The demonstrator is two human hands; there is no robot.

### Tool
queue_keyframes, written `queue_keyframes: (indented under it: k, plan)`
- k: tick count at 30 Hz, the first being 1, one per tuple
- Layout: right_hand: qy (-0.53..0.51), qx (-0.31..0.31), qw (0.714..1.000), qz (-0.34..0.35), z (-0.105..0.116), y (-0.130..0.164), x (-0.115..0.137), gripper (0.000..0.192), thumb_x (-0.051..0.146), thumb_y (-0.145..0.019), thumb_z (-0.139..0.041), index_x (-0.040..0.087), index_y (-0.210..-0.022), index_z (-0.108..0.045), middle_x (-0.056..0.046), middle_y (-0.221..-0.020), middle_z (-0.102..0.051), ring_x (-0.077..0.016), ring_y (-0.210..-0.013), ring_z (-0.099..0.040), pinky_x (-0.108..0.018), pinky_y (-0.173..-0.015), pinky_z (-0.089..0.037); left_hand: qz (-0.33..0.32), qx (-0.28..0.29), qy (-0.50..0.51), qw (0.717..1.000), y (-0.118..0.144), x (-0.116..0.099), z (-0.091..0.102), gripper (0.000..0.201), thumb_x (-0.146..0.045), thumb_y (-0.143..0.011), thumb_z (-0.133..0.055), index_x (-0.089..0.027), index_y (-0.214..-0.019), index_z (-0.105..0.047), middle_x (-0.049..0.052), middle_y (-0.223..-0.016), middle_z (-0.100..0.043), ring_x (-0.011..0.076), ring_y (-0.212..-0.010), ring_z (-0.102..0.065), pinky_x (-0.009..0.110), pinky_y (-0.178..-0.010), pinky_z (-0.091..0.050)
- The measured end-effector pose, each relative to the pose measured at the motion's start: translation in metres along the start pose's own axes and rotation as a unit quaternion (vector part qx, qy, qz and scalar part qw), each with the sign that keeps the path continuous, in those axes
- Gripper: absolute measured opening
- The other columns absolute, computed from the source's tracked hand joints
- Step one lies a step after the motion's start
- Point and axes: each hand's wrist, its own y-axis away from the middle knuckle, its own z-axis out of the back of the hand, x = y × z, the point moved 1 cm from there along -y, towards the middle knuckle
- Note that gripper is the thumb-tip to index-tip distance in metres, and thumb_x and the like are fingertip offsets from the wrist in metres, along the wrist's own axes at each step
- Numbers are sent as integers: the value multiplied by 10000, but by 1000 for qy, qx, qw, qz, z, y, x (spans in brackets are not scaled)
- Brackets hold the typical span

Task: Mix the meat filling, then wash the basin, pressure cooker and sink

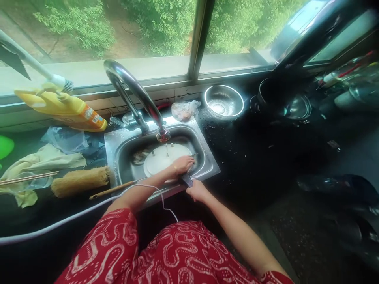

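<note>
Red patterned sleeves lead to the right hand [197, 191] gripping the lid's dark handle [186, 180], left hand [182, 163] pressed flat on the lid [161, 159].

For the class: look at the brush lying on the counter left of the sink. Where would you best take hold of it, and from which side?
Probably the thin wooden handle, taken from above near its free end by the sink. The brush lies flat, its bristle head is bulky and soft, and the handle points towards the left hand.

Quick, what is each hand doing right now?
Left hand: pressed on the pale round lid in the sink; grip unclear.
Right hand: closed on the lid's dark handle.
</note>
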Motion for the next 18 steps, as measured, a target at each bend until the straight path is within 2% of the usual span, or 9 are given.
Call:
queue_keyframes:
  k: [3,4,5,9,11,13,15,17,18]
  plan:
    - [15,12,1000,8,-5,2,6,105,182,-655,-570,175,-746,-519,25,-506,-515,-133,-335,-503,-216,-335,-377,129,11,-22,991,3,16,15,414,-198,-944,-350,-168,-1255,-621,76,-1321,-610,191,-1203,-561,311,-1059,-401]
    - [20,14,1000,10,-6,2,7,109,187,-656,-573,174,-754,-527,22,-518,-520,-133,-340,-506,-220,-340,-382,152,13,-28,988,3,19,17,416,-190,-938,-356,-153,-1257,-621,87,-1322,-608,195,-1208,-560,306,-1061,-399]
    - [25,15,1000,11,-7,2,8,123,192,-657,-575,171,-772,-536,18,-534,-530,-133,-342,-506,-223,-345,-385,145,17,-27,989,4,18,16,410,-192,-935,-365,-149,-1244,-631,89,-1314,-613,194,-1211,-558,298,-1066,-393]
    - [55,2,998,11,-10,-3,9,213,224,-679,-577,160,-882,-572,-17,-634,-605,-133,-364,-523,-236,-385,-403,3,26,16,1000,23,5,1,381,-242,-941,-387,-216,-1206,-659,23,-1287,-635,174,-1269,-507,288,-1116,-342]
    - [81,-18,996,16,-12,-6,10,222,233,-692,-577,159,-901,-587,-41,-691,-642,-145,-421,-567,-238,-431,-416,42,7,3,999,26,8,3,407,-220,-937,-379,-234,-1273,-610,14,-1346,-596,167,-1287,-488,295,-1119,-337]
    - [108,-42,993,27,-15,-8,11,209,235,-701,-578,159,-894,-603,-67,-752,-673,-170,-525,-624,-240,-488,-430,139,1,-40,989,18,15,14,439,-177,-931,-361,-190,-1321,-564,70,-1376,-567,180,-1256,-519,299,-1078,-378]
    - [123,-59,990,33,-18,-10,10,209,237,-710,-579,161,-902,-613,-84,-811,-692,-195,-635,-661,-244,-541,-442,193,16,-71,979,3,15,25,420,-167,-932,-351,-140,-1272,-596,126,-1308,-606,202,-1182,-576,299,-1005,-434]
    - [128,-64,989,33,-19,-14,9,217,244,-718,-580,163,-915,-618,-90,-849,-701,-212,-709,-675,-249,-573,-447,173,42,-69,982,-6,4,24,357,-206,-930,-392,-151,-1145,-672,117,-1193,-670,204,-1093,-622,286,-942,-468]
    - [129,-64,989,30,-19,-16,7,221,248,-717,-585,163,-919,-618,-91,-857,-703,-216,-730,-677,-250,-580,-447,141,46,-64,987,-4,-3,19,324,-230,-925,-421,-174,-1084,-698,93,-1151,-691,197,-1067,-630,282,-932,-473]
